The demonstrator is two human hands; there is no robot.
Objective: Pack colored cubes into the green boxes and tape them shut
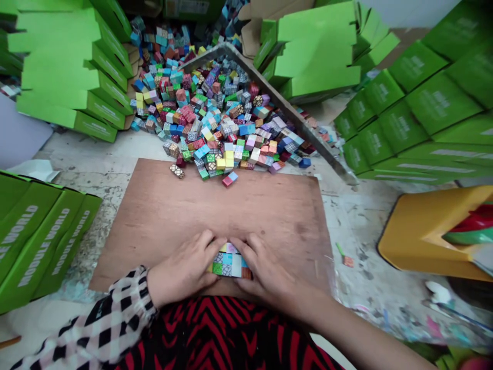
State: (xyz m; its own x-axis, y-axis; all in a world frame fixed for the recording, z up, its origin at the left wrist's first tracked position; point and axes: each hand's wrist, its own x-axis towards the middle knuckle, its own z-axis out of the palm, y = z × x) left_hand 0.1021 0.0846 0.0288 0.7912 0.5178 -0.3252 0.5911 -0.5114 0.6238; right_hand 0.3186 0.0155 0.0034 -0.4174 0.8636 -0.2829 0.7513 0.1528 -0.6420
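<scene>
A tight block of small coloured cubes (230, 262) lies at the near edge of a brown board (215, 210). My left hand (187, 268) presses against its left side with fingers curled round it. From the right, my right hand (266, 271) closes on the same block, thumb and fingers against it. A big loose heap of coloured cubes (215, 110) spreads beyond the board's far edge, and one red and blue cube (230, 179) sits apart on the board.
Flat green cartons (65, 67) are stacked at the left and at the back (316, 51), more at the right (416, 108) and near left (34, 236). A grey metal bar (277, 103) bounds the heap. A yellow container (431, 231) stands at the right.
</scene>
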